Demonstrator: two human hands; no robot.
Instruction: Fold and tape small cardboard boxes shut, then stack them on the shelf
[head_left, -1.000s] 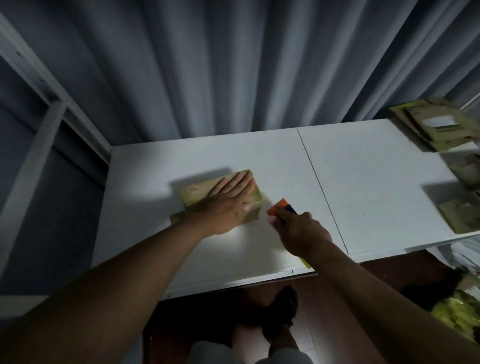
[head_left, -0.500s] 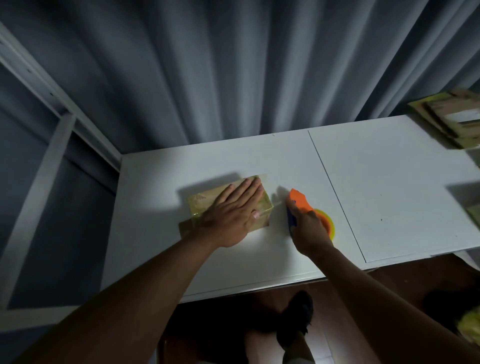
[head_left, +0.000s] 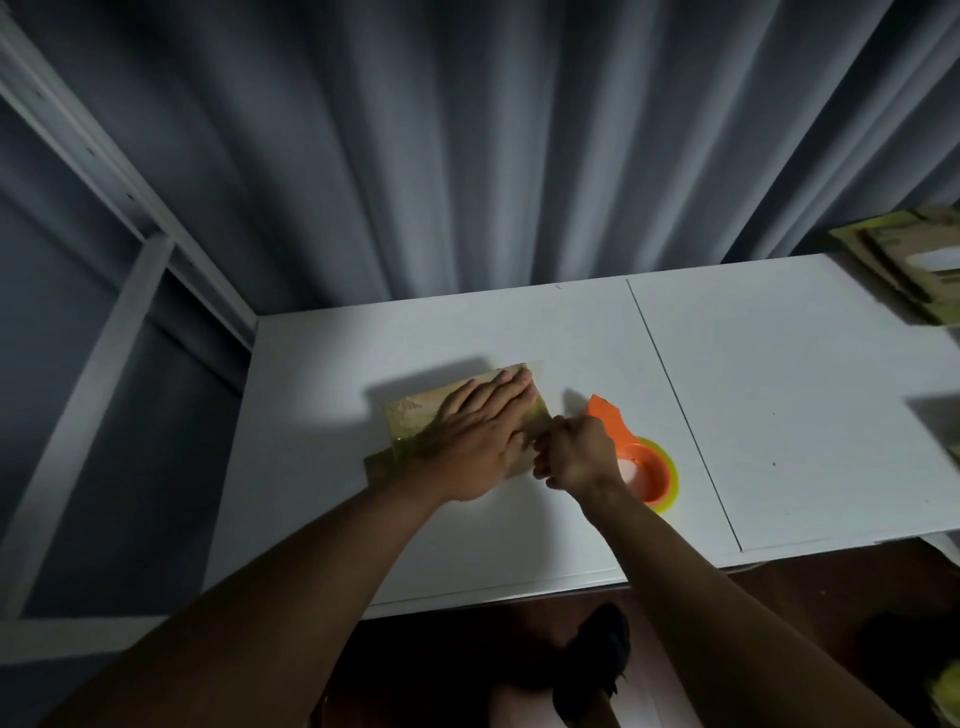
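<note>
Left hand presses flat on a box at mid-desk; right hand, fingers curled, works tape at its edge, its grip unclear. Dispenser lies beside. Taping nearly done; shelving remains.

flat taped cardboard box, orange tape dispenser beside

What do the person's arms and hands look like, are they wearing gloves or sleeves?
No gloves and no sleeves show. The left hand and right hand are both bare, and both forearms are bare all the way down to the bottom edge of the picture. I see no watch, ring or bracelet on either one, though the light is dim. Each hand has short, plain fingernails as far as I can tell.
</note>
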